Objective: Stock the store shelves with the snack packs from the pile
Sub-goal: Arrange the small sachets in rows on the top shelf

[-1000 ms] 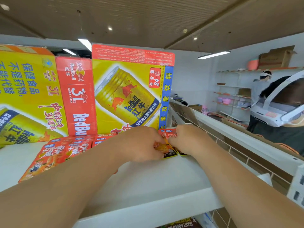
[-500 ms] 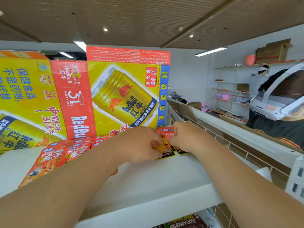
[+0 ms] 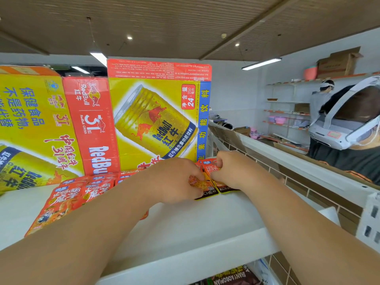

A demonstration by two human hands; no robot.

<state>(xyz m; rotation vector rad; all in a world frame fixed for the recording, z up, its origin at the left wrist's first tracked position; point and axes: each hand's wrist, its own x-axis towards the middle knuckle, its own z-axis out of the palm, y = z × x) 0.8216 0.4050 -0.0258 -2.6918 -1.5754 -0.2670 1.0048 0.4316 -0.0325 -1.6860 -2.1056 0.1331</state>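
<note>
Both my arms reach over the white top shelf (image 3: 185, 229). My left hand (image 3: 172, 179) pinches an orange snack pack (image 3: 203, 187) whose black lower edge lies on the shelf. Just to the right, my right hand (image 3: 230, 169) pinches a second orange snack pack (image 3: 213, 168) that stands side by side with the first. The hands nearly touch. A row of red-orange snack packs (image 3: 67, 198) lies flat on the shelf to the left, partly hidden under my left forearm.
Tall yellow and red drink cartons (image 3: 152, 116) stand at the back of the shelf right behind the packs. A wire shelf divider (image 3: 298, 182) runs along the right. Beyond it, a person with a white headset (image 3: 345, 130) stands close. A dark pack (image 3: 232, 278) shows on the shelf below.
The view has tilted slightly. Both hands stay on the two packs, with only small finger shifts at the same spot.
</note>
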